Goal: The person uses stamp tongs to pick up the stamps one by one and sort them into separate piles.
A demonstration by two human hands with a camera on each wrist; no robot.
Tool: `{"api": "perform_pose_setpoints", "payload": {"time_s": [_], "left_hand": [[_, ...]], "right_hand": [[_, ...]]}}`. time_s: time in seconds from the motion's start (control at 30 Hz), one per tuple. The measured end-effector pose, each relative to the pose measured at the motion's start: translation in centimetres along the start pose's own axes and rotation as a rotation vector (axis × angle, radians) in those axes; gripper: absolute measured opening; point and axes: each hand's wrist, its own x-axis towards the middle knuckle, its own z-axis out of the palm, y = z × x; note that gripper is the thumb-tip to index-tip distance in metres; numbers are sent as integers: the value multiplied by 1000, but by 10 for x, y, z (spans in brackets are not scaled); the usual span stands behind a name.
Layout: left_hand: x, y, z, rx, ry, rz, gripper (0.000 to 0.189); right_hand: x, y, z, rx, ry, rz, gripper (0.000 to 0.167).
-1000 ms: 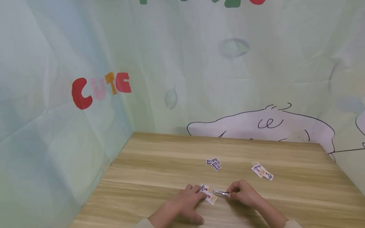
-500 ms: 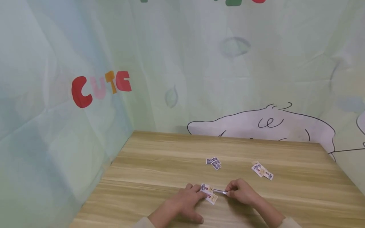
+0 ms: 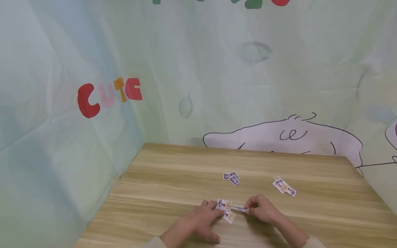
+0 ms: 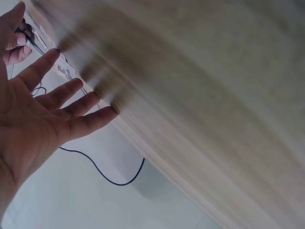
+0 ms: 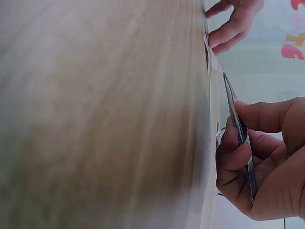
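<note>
In the head view, two small printed paper pieces lie at the front of the table: an upper piece and a lower piece, their left ends close together. My left hand is spread flat, its index fingertip pressing at the left end of the lower piece. Slim metal tweezers are pinched between the thumb and fingers of my right hand. Their tips meet the right edge of the upper piece. The left wrist view shows straight left fingers with tips at the tabletop.
Farther back on the wooden table is a cluster of small dark-printed pieces. To its right sits an overlapping group of larger printed pieces. A printed cloth backdrop rises behind and left of the table.
My right hand has shifted slightly left, and the tweezers' tips have come onto the right edge of the upper piece. The left hand stays in place.
</note>
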Motion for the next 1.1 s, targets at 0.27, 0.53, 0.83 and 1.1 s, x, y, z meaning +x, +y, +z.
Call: {"api": "perform_pose_setpoints", "payload": {"time_s": [0.27,0.53,0.83,1.1], "left_hand": [[0,-1,2,9,14,6,76],[-2,1,2,25,4,3,76],[-2,1,-1,18,6,-25,74],[-2,3,0,-9,11,-23,75]], "right_hand": [[-3,-1,-4,19,20,18,5],[-10,-2,-8,36,29,24,6],[-11,0,-14,45,35,32,8],[-16,7,-19,42,35,7,7]]}}
